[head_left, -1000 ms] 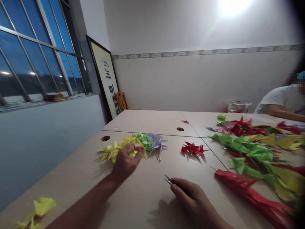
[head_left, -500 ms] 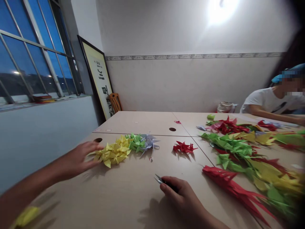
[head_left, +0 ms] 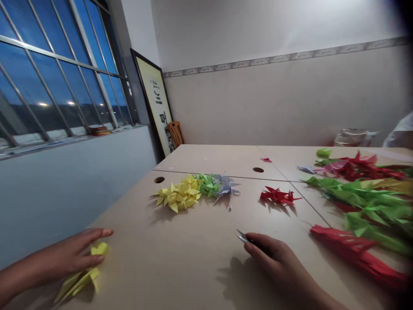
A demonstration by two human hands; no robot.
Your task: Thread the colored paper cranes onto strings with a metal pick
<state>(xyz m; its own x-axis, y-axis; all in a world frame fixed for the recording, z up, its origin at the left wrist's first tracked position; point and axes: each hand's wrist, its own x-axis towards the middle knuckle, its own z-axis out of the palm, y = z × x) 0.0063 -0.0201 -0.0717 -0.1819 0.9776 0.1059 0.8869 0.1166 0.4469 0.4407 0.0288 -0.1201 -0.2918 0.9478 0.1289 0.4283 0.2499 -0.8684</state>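
Note:
At the lower left, my left hand [head_left: 69, 258] is over some folded yellow paper pieces [head_left: 80, 282], its thumb and forefinger apart and one yellow piece showing between them. My right hand [head_left: 280, 262] is closed around a small dark tool with pointed metal blades [head_left: 242, 237], tips pointing left. Beyond my hands lies a cluster of yellow folded paper [head_left: 179, 196], touching green [head_left: 209, 186] and pale lilac [head_left: 226, 185] ones. A small red paper cluster [head_left: 279, 196] lies farther right.
A long red paper bundle [head_left: 358, 254] and heaps of green paper pieces [head_left: 364, 196] cover the table's right side. The table [head_left: 180, 267] has round holes. A barred window, a framed panel [head_left: 155, 99] and a chair [head_left: 176, 132] are at the left. A person's sleeve [head_left: 400, 133] shows at the right edge.
My left hand has left the yellow cluster and moved down and left to the nearer yellow pieces. The view has turned left, so the person at the right is mostly out of frame.

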